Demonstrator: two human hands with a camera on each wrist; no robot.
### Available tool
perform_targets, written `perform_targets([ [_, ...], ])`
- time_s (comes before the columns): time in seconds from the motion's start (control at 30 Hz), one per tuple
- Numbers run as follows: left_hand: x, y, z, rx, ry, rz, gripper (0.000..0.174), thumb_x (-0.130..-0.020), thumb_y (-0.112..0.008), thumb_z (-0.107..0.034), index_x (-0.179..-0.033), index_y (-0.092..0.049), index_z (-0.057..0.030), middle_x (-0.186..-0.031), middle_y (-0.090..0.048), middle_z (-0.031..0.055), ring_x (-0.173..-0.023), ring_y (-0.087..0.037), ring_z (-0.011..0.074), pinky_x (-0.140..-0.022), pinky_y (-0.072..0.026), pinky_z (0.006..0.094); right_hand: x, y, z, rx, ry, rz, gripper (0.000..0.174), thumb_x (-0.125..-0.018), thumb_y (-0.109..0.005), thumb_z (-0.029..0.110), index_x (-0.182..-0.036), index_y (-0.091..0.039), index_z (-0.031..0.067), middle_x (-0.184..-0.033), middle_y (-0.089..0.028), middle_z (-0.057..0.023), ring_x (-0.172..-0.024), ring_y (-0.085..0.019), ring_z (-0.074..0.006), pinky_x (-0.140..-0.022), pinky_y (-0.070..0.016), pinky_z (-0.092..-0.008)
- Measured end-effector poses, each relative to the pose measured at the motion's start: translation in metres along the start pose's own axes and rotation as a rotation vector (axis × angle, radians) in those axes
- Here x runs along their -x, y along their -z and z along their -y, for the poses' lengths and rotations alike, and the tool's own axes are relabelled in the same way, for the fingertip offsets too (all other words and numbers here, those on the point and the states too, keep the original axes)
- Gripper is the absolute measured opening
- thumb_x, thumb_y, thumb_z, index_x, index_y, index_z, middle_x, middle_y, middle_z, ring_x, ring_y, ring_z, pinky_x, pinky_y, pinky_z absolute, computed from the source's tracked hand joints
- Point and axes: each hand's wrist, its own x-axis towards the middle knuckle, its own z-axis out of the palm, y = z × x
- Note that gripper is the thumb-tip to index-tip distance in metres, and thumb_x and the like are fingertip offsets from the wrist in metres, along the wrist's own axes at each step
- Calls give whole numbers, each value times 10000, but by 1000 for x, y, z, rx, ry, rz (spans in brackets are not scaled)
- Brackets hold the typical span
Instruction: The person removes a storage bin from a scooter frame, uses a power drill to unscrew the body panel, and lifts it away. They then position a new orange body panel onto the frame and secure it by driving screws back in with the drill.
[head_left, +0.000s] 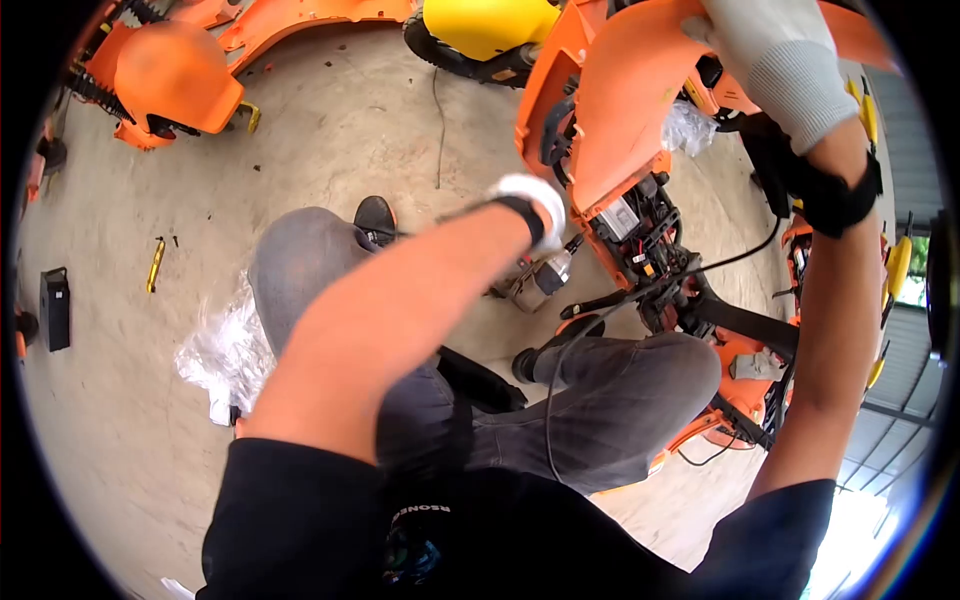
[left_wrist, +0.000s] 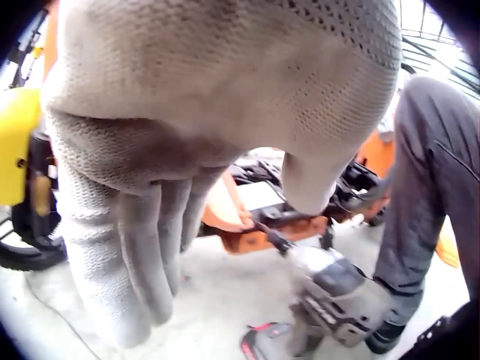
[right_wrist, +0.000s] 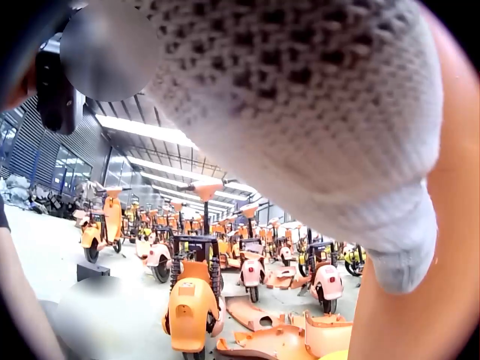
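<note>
My left hand (head_left: 535, 205), in a white knit glove, hovers in front of the partly stripped orange scooter. In the left wrist view its fingers (left_wrist: 146, 255) hang down nearly straight and hold nothing, the thumb apart from them. Beneath it on the floor is a cordless drill (left_wrist: 341, 300), grey and black with some red. My right hand (head_left: 775, 65), also gloved, lies against the top of the scooter's large orange panel (head_left: 625, 110), its fingers mostly out of view at the upper edge. Lower down, the scooter's electronics and wiring (head_left: 645, 240) are exposed.
My bent legs (head_left: 630, 400) flank the drill. A black cable (head_left: 730, 260) crosses from the right wrist to my lap. Clear plastic wrap (head_left: 225, 350), a yellow-handled tool (head_left: 156, 265) and a black box (head_left: 56, 308) lie left. Loose orange panels (right_wrist: 281, 341) and rows of scooters stand beyond.
</note>
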Motion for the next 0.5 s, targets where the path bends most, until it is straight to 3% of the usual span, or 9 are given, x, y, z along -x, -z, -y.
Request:
perform_targets([
  [0.03, -1, -12, -17, 120, 14, 95, 479, -791, -631, -459, -1138, -664, -132, -1163, -654, 83, -1039, -639, 292, -871, -515, 459, 2, 0, 0, -43, -7, -43, 81, -613, -675, 129, -632, -634, 61, -595, -601, -134, -623, -618, -298, -604, -474, -362],
  [0.07, 2, -25, -31, 202, 38, 58, 532, -781, -649, -491, -1150, -653, -108, -1188, -642, 88, -1063, -631, 269, -880, -514, 474, 2, -1, 0, -50, -9, -53, 81, -613, -675, 129, -632, -634, 61, -595, -601, -134, -623, -618, -298, -604, -474, -362],
  [0.1, 8, -35, -40, 354, 80, 12, 628, -753, -675, -517, -1135, -627, -22, -1132, -644, 171, -1011, -642, 296, -854, -520, 393, 2, -2, 2, -1, -25, -8, 80, -611, -674, 120, -627, -632, 53, -601, -603, -136, -625, -621, -298, -608, -477, -365],
  [0.13, 8, -50, -53, 414, 146, -30, 803, -736, -734, -482, -1303, -453, 13, -1211, -584, 211, -1097, -599, 316, -890, -508, 411, 3, -2, 4, 49, -43, 39, 79, -609, -673, 111, -623, -630, 46, -607, -605, -137, -627, -624, -298, -611, -480, -368],
  [0.2, 8, -75, -73, 346, 282, -97, 885, -742, -751, -430, -1384, -313, -7, -1226, -557, 203, -1140, -566, 334, -897, -500, 435, 3, 1, 9, 25, -64, 55, 74, -607, -670, 103, -623, -634, 41, -613, -608, -139, -626, -626, -298, -606, -484, -373],
  [0.23, 2, -91, -73, 335, 276, -194, 821, -748, -754, -327, -1361, -315, -3, -1143, -583, 218, -1076, -598, 341, -860, -512, 431, 4, 3, 10, 13, -80, 77, 68, -606, -668, 94, -624, -638, 35, -619, -611, -140, -624, -628, -298, -601, -488, -379],
  [0.33, -19, -120, -67, 478, 223, -273, 664, -760, -710, -221, -1287, -374, 5, -1109, -584, 238, -1018, -619, 349, -824, -518, 423, -1, -10, 7, 131, -144, 196, 61, -611, -659, 78, -635, -649, 22, -630, -618, -142, -620, -629, -305, -583, -494, -391],
  [0.37, -24, -124, -67, 458, 234, -283, 550, -757, -662, -146, -1218, -405, 7, -1083, -586, 255, -981, -627, 357, -812, -518, 411, 7, -23, 3, 96, -60, -8, 71, -651, -635, 75, -674, -677, 23, -647, -639, -139, -617, -638, -293, -571, -502, -388],
  [0.5, -12, -126, -58, 406, 211, -248, 495, -745, -665, -163, -1150, -437, 5, -1051, -604, 235, -940, -636, 360, -807, -519, 421, 14, -19, 4, 122, -88, -5, 80, -667, -624, 77, -683, -685, 29, -655, -645, -139, -621, -642, -289, -575, -505, -386],
])
